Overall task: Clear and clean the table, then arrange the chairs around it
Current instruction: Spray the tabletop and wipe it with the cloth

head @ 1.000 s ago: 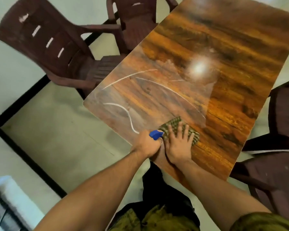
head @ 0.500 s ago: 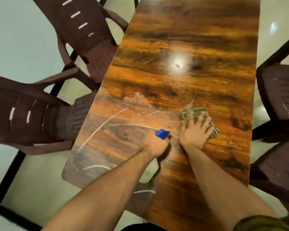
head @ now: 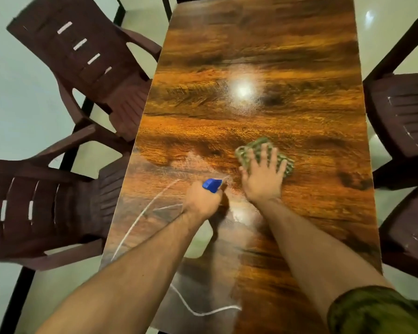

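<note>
A long glossy wood-grain table (head: 263,56) runs away from me. My right hand (head: 263,174) lies flat with spread fingers on a green checked cloth (head: 285,162), pressing it on the tabletop right of centre. Just to its left, my left hand (head: 203,201) grips a spray bottle whose blue nozzle (head: 211,184) sticks out above my fist; the bottle's body is hidden by the hand. Wet streaks and smears show on the near left part of the tabletop.
Two dark brown plastic chairs stand at the table's left side, one far (head: 87,59) and one near (head: 41,213). Two more brown chairs stand at the right side, far (head: 403,112) and near (head: 410,232). Pale floor surrounds everything.
My right hand has slid the cloth forward and to the right along the table. My view has moved up over the table, and the left hand has come forward with the bottle.
</note>
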A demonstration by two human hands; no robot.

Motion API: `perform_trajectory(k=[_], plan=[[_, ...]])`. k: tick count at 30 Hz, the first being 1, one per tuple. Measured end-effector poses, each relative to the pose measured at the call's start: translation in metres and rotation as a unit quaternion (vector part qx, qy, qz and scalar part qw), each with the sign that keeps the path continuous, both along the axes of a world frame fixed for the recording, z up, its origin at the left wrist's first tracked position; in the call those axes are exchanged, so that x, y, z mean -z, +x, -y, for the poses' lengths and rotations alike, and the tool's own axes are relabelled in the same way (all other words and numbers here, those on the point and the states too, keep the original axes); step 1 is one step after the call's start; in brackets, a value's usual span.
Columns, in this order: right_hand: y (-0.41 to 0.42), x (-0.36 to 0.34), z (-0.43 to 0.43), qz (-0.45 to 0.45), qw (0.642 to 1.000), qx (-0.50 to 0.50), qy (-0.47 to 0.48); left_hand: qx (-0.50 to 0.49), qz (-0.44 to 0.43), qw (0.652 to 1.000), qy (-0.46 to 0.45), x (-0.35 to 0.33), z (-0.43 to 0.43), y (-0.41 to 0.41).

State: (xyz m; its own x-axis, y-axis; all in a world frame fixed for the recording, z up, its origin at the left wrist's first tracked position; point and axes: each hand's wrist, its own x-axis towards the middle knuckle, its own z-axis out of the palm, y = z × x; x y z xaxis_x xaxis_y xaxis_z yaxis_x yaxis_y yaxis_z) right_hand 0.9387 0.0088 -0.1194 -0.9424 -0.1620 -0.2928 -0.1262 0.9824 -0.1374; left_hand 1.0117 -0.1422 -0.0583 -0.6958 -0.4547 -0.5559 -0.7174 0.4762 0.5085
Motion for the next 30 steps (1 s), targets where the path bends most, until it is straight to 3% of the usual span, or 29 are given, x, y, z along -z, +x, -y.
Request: perform_trajectory(k=[2, 4, 6, 7, 8, 10, 12, 14, 15, 18, 21, 23, 25, 27, 29, 30], plan=[[0.034, -0.001, 0.029, 0.004, 0.984, -0.174, -0.035, -0.007, -0.001, 1.000, -0.009, -0.005, 0.014, 0.000], [0.060, -0.001, 0.039, 0.025, 0.939, -0.337, -0.063, 0.001, 0.011, 1.000, -0.016, -0.011, 0.029, 0.000], [0.051, -0.001, 0.031, 0.023, 0.905, -0.418, -0.080, 0.010, 0.028, 1.000, -0.011, -0.014, 0.048, 0.001], [0.042, 0.002, 0.025, 0.018, 0.908, -0.413, -0.063, 0.004, 0.030, 1.000, -0.003, -0.014, 0.059, 0.001], [0.034, 0.006, 0.021, 0.006, 0.932, -0.360, -0.040, -0.004, 0.028, 1.000, 0.004, -0.011, 0.071, 0.003], [0.022, 0.010, 0.028, -0.030, 0.992, -0.119, -0.018, -0.006, 0.020, 1.000, 0.010, -0.002, 0.100, 0.008], [0.019, 0.007, 0.066, -0.037, 0.992, 0.118, -0.007, -0.002, 0.023, 1.000, 0.020, 0.005, 0.129, 0.014], [0.018, 0.005, 0.119, -0.014, 0.982, 0.187, 0.003, 0.002, 0.016, 0.999, 0.036, 0.007, 0.152, 0.017], [0.020, 0.003, 0.144, -0.008, 0.990, 0.143, 0.000, 0.000, 0.010, 0.999, 0.041, 0.004, 0.161, 0.018], [0.046, 0.002, 0.225, 0.011, 0.991, -0.131, -0.025, 0.004, -0.013, 0.999, 0.037, -0.003, 0.202, 0.024], [0.078, -0.003, 0.252, 0.060, 0.930, -0.360, -0.046, -0.012, -0.003, 1.000, 0.022, -0.014, 0.236, 0.029], [0.077, -0.004, 0.236, 0.042, 0.903, -0.423, -0.069, -0.014, 0.014, 1.000, 0.023, -0.018, 0.258, 0.032], [0.065, 0.001, 0.211, 0.000, 0.942, -0.331, -0.055, -0.009, 0.016, 0.999, 0.035, -0.016, 0.274, 0.033], [0.054, 0.003, 0.204, -0.034, 0.996, -0.076, -0.022, -0.002, 0.015, 0.999, 0.033, -0.011, 0.288, 0.034], [0.042, 0.001, 0.234, -0.013, 0.989, 0.147, -0.003, -0.003, 0.012, 1.000, 0.029, -0.006, 0.298, 0.035], [0.037, -0.002, 0.257, -0.001, 0.979, 0.203, 0.002, -0.004, 0.011, 0.999, 0.030, -0.003, 0.300, 0.037]])
